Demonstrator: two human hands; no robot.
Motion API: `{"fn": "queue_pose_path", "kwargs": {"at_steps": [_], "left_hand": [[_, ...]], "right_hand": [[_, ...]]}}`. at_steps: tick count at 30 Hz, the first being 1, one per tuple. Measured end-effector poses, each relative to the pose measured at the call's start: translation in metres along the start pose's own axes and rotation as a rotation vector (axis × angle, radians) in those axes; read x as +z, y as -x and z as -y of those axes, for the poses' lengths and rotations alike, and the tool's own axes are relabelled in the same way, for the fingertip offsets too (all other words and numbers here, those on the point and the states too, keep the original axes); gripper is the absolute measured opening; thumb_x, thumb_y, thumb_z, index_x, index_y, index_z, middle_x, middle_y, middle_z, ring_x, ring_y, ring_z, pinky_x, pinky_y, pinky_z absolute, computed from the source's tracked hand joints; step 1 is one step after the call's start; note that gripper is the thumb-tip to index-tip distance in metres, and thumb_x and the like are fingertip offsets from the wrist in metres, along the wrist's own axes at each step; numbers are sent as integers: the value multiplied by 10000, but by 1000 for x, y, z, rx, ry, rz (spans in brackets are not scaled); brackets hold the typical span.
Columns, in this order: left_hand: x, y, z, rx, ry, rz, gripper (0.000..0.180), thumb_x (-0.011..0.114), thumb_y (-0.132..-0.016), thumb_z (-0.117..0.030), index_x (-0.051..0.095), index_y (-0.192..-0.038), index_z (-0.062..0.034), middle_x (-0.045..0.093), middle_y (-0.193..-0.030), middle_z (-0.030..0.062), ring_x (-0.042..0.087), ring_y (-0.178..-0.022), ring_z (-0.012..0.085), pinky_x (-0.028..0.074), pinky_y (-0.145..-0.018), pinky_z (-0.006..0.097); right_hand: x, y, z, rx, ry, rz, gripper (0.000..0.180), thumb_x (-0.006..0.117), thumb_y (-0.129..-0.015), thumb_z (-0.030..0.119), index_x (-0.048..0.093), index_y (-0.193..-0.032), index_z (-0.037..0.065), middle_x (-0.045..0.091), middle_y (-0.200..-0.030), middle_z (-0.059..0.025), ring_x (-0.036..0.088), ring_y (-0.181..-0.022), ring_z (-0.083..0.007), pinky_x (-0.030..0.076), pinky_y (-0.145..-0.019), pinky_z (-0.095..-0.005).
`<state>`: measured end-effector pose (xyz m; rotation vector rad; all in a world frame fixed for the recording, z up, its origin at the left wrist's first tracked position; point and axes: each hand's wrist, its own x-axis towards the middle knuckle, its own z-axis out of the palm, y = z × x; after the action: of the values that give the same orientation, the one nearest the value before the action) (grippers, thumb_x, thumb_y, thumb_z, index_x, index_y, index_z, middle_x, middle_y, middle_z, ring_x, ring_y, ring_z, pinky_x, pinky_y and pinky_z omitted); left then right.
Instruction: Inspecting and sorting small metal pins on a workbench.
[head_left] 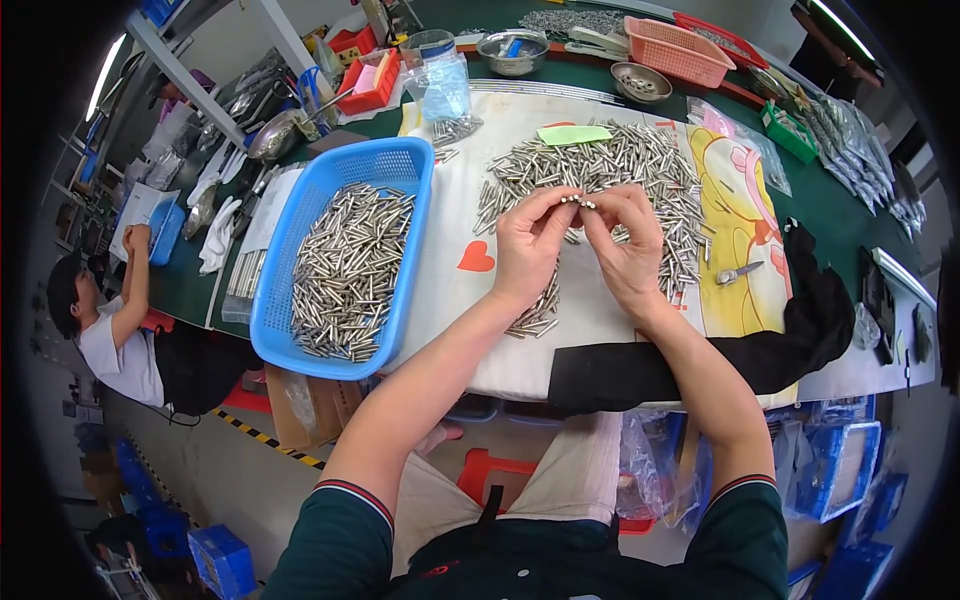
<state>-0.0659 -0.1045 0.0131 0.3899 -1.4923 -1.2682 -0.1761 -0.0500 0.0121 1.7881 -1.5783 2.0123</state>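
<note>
Both my hands meet over a wide heap of small metal pins point(640, 165) spread on a printed cloth. My left hand point(528, 240) pinches one side of a short row of metal pins point(578, 202), seen end-on between the fingertips. From the other side, the thumb and fingers of my right hand point(628, 240) close on the same row. A blue plastic basket point(265, 310), partly filled with similar pins point(350, 270), stands left of my left forearm. A pale green slip of paper point(573, 135) lies on the heap beyond my fingers.
A black cloth point(640, 372) lies along the table's front edge under my right forearm. A small knife point(740, 272) rests right of the heap. Metal bowls point(513, 52) and a pink basket point(680, 50) stand at the back. Another person point(120, 320) sits at the far left.
</note>
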Motion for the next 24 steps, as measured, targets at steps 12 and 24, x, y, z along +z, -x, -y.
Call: {"fn": "queue_pose_path", "kwargs": {"at_steps": [12, 24], "left_hand": [[-1, 0, 2, 23, 12, 9, 159, 546, -852, 35, 643, -976, 15, 622, -901, 60, 590, -744, 102, 495, -652, 221], [-1, 1, 1, -69, 34, 5, 154, 564, -852, 4, 643, -983, 22, 653, -859, 54, 605, -741, 98, 503, -658, 224]], "right_hand": [[1, 1, -1, 0, -14, 1, 175, 668, -734, -7, 659, -895, 60, 531, -804, -34, 492, -633, -99, 406, -522, -216], [-1, -2, 3, 28, -38, -2, 95, 660, -750, 4, 634, -839, 29, 536, -787, -38, 495, -604, -94, 403, -507, -219]]}}
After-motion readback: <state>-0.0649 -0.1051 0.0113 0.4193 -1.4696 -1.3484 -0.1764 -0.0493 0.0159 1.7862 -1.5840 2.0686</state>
